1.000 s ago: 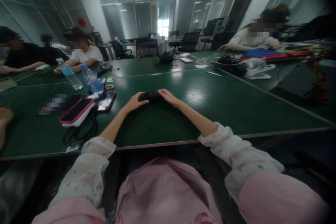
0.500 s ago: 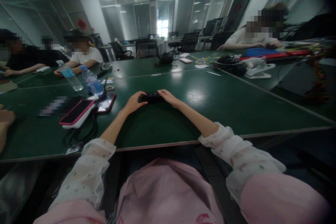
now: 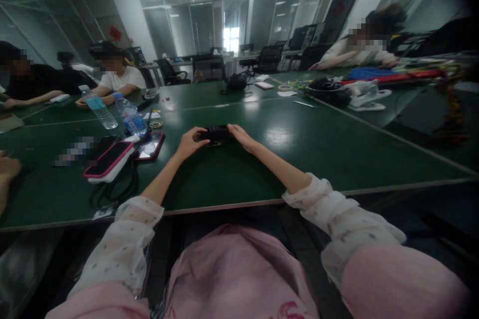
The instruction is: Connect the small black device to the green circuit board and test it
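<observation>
A small black box-like object (image 3: pixel 217 134) is held between my two hands over the green table (image 3: pixel 239 179). My left hand (image 3: pixel 190 142) grips its left end, with the thumb at the near side and the fingers behind. At its right end, my right hand (image 3: pixel 241 137) holds on with the fingers pressed together. Fine detail on the object is too dark to make out.
Left of my hands lie a pink-edged phone (image 3: pixel 109 159), another phone (image 3: pixel 150 146), a black cord (image 3: pixel 129 184) and two water bottles (image 3: pixel 129 114), (image 3: pixel 98 107). A black pouch (image 3: pixel 237 82) and white device (image 3: pixel 368 98) stand farther back. People sit at both sides.
The black object has tilted between my hands, so more of its face shows and it looks taller. My right hand has risen slightly. The person at the right has moved an arm and the head.
</observation>
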A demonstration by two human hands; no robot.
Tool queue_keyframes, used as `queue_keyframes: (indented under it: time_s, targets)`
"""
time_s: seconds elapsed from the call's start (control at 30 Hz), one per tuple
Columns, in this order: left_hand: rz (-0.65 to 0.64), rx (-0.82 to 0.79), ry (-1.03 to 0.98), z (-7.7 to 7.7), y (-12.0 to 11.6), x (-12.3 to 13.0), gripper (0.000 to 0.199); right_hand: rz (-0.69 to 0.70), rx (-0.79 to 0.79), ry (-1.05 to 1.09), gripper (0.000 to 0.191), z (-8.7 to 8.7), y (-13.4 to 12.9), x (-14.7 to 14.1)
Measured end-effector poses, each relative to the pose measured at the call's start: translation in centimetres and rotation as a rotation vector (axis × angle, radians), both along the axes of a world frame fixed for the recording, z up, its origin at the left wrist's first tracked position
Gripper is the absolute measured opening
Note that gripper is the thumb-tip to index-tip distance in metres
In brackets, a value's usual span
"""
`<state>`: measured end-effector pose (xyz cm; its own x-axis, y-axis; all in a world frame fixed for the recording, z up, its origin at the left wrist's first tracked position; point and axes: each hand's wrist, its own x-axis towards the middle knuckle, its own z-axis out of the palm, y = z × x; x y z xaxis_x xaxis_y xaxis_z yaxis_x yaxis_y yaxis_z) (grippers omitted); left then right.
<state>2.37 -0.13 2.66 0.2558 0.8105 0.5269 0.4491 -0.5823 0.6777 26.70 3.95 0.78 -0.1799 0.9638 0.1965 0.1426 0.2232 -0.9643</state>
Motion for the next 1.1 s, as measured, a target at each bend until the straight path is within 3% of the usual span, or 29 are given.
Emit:
queue_keyframes:
  time_s: [0.1, 0.27, 0.43, 0.63, 1.1]
  targets:
    - [0.024, 0.015, -0.135, 0.6, 0.4, -0.3, 0.047, 0.012, -0.033, 0.079, 0.055, -0.1, 0.3, 0.1]
    - [0.193, 0.067, -0.255, 1.0, 1.4, -1.8, 0.049, 0.016, -0.009, 0.046, 0.050, 0.3, -0.4, 0.1]
    - [0.317, 0.053, -0.165, 0.2, 1.9, -2.6, 0.044, 0.030, 0.031, -0.066, 0.044, 0.7, -1.3, -0.1]
    - [0.399, 0.017, -0.005, -0.6, 1.9, -2.9, 0.039, 0.072, 0.092, -0.094, 0.041, 0.2, -0.5, 0.0]
    - [0.422, -0.029, 0.087, -1.4, 2.2, -3.7, 0.038, 0.098, 0.107, -0.089, 0.035, 0.3, -0.9, 0.1]
